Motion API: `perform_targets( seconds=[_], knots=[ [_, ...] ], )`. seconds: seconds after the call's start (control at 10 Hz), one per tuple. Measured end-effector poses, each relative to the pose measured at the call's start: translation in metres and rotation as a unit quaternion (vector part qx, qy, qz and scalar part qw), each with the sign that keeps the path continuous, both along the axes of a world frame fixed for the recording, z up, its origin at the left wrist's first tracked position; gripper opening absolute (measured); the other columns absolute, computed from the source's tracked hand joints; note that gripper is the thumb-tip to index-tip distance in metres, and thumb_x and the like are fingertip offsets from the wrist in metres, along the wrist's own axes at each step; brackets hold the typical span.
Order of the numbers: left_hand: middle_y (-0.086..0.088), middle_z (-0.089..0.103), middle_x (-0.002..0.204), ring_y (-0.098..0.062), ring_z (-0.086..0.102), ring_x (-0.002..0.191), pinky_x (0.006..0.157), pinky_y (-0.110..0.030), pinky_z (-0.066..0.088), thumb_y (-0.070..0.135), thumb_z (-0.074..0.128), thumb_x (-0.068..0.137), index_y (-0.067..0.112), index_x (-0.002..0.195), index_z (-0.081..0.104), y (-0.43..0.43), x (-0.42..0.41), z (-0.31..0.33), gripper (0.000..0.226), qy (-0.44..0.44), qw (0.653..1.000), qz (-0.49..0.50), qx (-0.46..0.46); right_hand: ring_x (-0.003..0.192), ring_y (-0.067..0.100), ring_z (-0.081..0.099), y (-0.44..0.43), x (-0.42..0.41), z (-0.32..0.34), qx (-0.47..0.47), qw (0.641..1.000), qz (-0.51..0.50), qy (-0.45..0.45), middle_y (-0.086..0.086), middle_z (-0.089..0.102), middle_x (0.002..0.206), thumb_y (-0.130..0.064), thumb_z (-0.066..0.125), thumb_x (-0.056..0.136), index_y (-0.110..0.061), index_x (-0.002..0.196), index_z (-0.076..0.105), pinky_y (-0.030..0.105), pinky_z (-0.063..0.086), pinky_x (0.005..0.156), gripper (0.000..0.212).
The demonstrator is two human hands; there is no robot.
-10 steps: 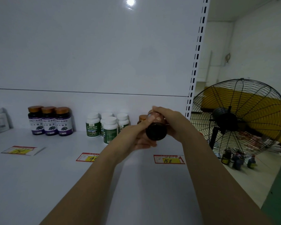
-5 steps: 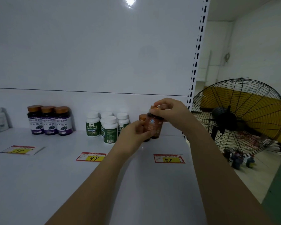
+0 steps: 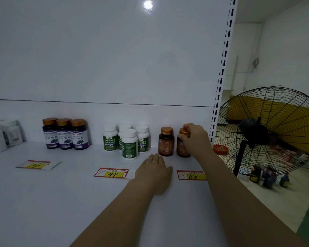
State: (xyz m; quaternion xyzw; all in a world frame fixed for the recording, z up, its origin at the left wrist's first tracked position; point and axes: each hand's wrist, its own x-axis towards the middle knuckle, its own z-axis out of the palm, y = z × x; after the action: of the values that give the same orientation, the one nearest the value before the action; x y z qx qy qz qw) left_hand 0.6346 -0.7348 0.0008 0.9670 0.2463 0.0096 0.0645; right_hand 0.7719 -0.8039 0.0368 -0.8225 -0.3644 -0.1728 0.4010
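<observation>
1. Standing at nine o'clock of the view, three purple-label bottles (image 3: 65, 134) with copper caps line the back of the white shelf (image 3: 61, 202), a yellow price tag (image 3: 36, 165) at their six o'clock.
2. Four green-label bottles (image 3: 127, 142) with white caps cluster next, the "99" tag (image 3: 112, 173) at their six o'clock.
3. The left hand (image 3: 154, 172) lies flat on the shelf, palm down, fingers straight, holding nothing. The first amber bottle (image 3: 166, 142) is at its twelve o'clock.
4. The second amber bottle (image 3: 182, 148) stands upright at three o'clock of the first, just beside it.
5. The right hand (image 3: 196, 139) curls fingers and thumb round that bottle's copper cap — a closed grip.
6. The "158" tag (image 3: 192, 175) lies at six o'clock of both amber bottles — a black fan (image 3: 268, 132) stands at three o'clock, off the shelf.
</observation>
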Motion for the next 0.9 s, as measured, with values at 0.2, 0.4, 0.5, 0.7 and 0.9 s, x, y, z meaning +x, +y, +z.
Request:
perform_targets(
  seconds=[0.2, 0.4, 0.5, 0.7, 0.9],
  knots=[
    [-0.011, -0.001, 0.159, -0.022, -0.001, 0.147, 0.118, -0.034, 0.003, 0.043, 0.013, 0.101, 0.005, 0.151, 0.000, 0.002, 0.000, -0.003, 0.063, 0.000, 1.000, -0.003, 0.005, 0.122, 0.035, 0.042, 0.000, 0.001, -0.008, -0.046, 0.998, 0.007, 0.051, 0.019, 0.038, 0.133, -0.018, 0.060, 0.090, -0.015, 0.143, 0.035, 0.037, 0.038, 0.100, 0.059],
    [-0.011, -0.002, 0.159, -0.023, -0.001, 0.147, 0.118, -0.034, 0.002, 0.043, 0.014, 0.101, 0.005, 0.150, 0.000, 0.000, -0.001, -0.001, 0.063, -0.005, 1.000, -0.002, -0.004, 0.112, 0.040, 0.045, 0.017, -0.011, 0.009, 0.040, 0.991, 0.013, -0.125, 0.025, 0.052, 0.119, -0.009, 0.057, 0.088, 0.001, 0.124, 0.057, 0.043, 0.039, 0.094, 0.038],
    [-0.012, -0.001, 0.159, -0.024, -0.001, 0.147, 0.118, -0.035, 0.002, 0.042, 0.014, 0.101, 0.003, 0.150, 0.001, -0.001, -0.002, -0.002, 0.063, -0.012, 1.000, -0.005, -0.002, 0.085, 0.041, 0.062, 0.035, -0.021, 0.001, 0.013, 0.981, 0.023, -0.194, 0.024, 0.066, 0.094, -0.010, 0.056, 0.077, 0.002, 0.093, 0.070, 0.044, 0.053, 0.073, 0.025],
    [-0.013, 0.001, 0.159, -0.025, 0.000, 0.147, 0.119, -0.035, 0.002, 0.042, 0.014, 0.101, 0.003, 0.150, 0.001, 0.000, -0.001, -0.005, 0.064, -0.027, 1.000, -0.010, -0.002, 0.056, 0.032, 0.059, 0.044, -0.023, -0.006, -0.073, 0.963, 0.049, -0.253, 0.015, 0.063, 0.068, -0.009, 0.056, 0.065, 0.000, 0.072, 0.064, 0.038, 0.053, 0.056, 0.014],
    [-0.011, 0.016, 0.157, -0.024, 0.015, 0.144, 0.117, -0.034, 0.013, 0.043, 0.022, 0.100, 0.005, 0.150, 0.013, 0.001, 0.000, -0.003, 0.063, -0.059, 0.998, -0.001, -0.012, 0.082, 0.033, 0.054, 0.039, -0.027, 0.003, -0.041, 0.976, 0.085, -0.195, 0.017, 0.061, 0.090, -0.005, 0.055, 0.084, 0.000, 0.098, 0.062, 0.040, 0.046, 0.075, 0.017]
  ],
)
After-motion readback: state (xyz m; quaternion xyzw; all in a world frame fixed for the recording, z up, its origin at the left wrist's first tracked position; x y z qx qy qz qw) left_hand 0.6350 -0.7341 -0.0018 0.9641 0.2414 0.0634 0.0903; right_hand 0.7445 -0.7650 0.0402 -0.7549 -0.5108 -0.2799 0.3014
